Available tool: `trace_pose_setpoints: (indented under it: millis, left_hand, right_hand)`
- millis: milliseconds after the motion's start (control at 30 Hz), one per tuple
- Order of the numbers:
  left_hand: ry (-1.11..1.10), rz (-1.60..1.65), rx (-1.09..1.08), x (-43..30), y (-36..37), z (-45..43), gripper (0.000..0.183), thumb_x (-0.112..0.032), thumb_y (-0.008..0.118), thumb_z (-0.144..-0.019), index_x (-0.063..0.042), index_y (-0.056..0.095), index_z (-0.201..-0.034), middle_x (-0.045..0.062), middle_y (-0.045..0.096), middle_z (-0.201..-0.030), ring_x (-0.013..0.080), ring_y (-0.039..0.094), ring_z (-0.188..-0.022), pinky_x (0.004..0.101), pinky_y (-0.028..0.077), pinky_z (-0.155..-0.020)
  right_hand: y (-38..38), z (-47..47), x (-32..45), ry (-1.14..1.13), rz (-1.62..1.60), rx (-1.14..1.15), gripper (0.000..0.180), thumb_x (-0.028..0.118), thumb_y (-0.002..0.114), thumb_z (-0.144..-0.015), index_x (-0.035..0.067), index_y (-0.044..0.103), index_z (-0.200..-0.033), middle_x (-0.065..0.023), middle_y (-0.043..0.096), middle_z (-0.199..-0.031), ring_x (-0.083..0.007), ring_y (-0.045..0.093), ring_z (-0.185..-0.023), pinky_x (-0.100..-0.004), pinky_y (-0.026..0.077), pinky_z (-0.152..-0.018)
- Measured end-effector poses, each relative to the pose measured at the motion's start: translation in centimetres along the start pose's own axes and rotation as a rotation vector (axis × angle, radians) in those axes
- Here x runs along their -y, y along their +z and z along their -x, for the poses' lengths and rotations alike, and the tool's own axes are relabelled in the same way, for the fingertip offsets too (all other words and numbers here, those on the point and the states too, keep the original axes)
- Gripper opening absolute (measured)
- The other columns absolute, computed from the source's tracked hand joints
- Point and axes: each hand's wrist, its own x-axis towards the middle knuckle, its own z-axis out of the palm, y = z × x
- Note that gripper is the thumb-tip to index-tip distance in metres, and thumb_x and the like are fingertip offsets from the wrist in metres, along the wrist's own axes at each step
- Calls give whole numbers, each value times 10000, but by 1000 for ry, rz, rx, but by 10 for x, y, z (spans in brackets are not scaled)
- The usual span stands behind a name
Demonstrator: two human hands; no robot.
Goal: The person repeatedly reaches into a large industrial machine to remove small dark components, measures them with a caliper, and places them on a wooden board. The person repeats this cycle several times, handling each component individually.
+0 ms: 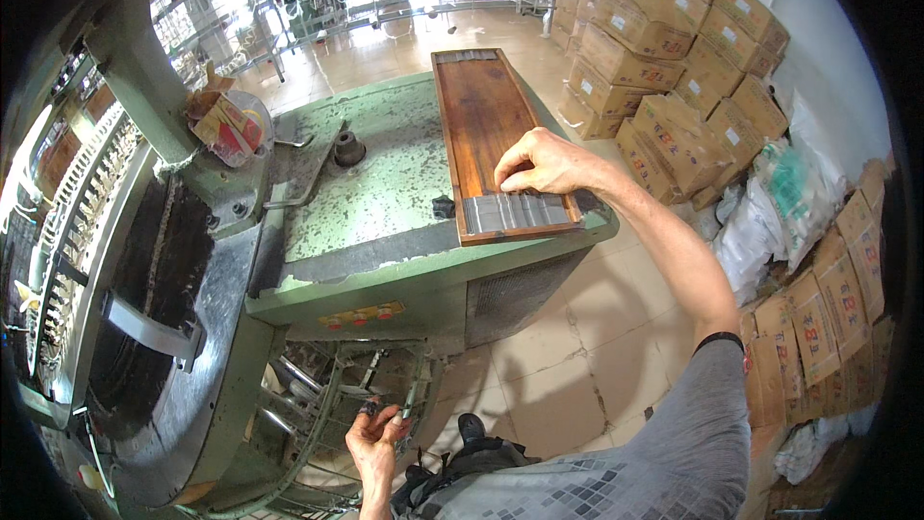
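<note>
A long, shallow wooden tray point(484, 108) lies on the worn green machine top. Thin grey metal pieces point(514, 214) are packed side by side across its near end, and a smaller row point(468, 55) sits at its far end. My right hand point(541, 162) reaches over the near row, fingers bent and thumb tip at its upper edge. Whether a piece is between the fingertips is hidden. Down by the machine's metal frame, my left hand point(375, 430) is raised with thumb and fingers bent close. Something dark shows at a fingertip; what it is cannot be made out.
A dark knob point(443, 207) and a metal post point(349, 149) stand on the green top point(382, 188). At left is a curved machine bed point(209, 347) with a bracket. Red buttons point(359, 318) line the front. Cardboard boxes point(635, 72) and white sacks point(758, 231) stand at right.
</note>
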Motion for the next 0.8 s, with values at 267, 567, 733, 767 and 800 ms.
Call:
trace_pose_setpoints:
  millis: [267, 567, 733, 767, 800]
  left_hand:
    - [-43, 1, -5, 8, -11, 5, 491, 70, 700, -910, 36, 550, -1377, 182, 740, -1073, 278, 758, -861, 401, 659, -769]
    - [-122, -39, -23, 14, -24, 14, 507, 48, 699, -921, 56, 529, -1399, 189, 735, -1089, 282, 752, -903, 395, 648, -792]
    - [-91, -41, 45, 23, -41, 25, 497, 5, 724, -928, 32, 547, -1392, 136, 738, -1150, 194, 713, -989, 325, 608, -876]
    - [-101, -34, 47, 24, -45, 29, 458, 6, 720, -930, 43, 563, -1358, 138, 737, -1160, 199, 714, -1008, 334, 605, -886]
    - [-70, -2, 56, 25, -49, 34, 442, 3, 713, -935, 52, 565, -1348, 139, 736, -1158, 208, 720, -1009, 337, 609, -880]
  right_hand:
    - [35, 11, -3, -39, 152, -266, 290, 24, 591, -782, 2, 719, -1041, -126, 719, -1021, -287, 655, -998, -400, 522, -903]
    - [39, 31, 18, -54, 186, -244, 534, 65, 638, -729, 44, 675, -1261, -132, 718, -1148, -302, 599, -1081, -414, 494, -1023]
    - [42, 50, 73, -157, 215, -532, 364, 71, 729, -821, 29, 717, -1183, -165, 718, -1177, -309, 656, -1129, -398, 500, -1029]
    - [55, 54, 90, -213, 145, -600, 248, 48, 735, -850, 25, 740, -1097, -147, 736, -1082, -287, 680, -1043, -378, 540, -935]
    - [74, 58, 106, -231, 33, -547, 192, 43, 730, -857, 19, 743, -1047, -137, 739, -1046, -275, 689, -993, -374, 547, -898]
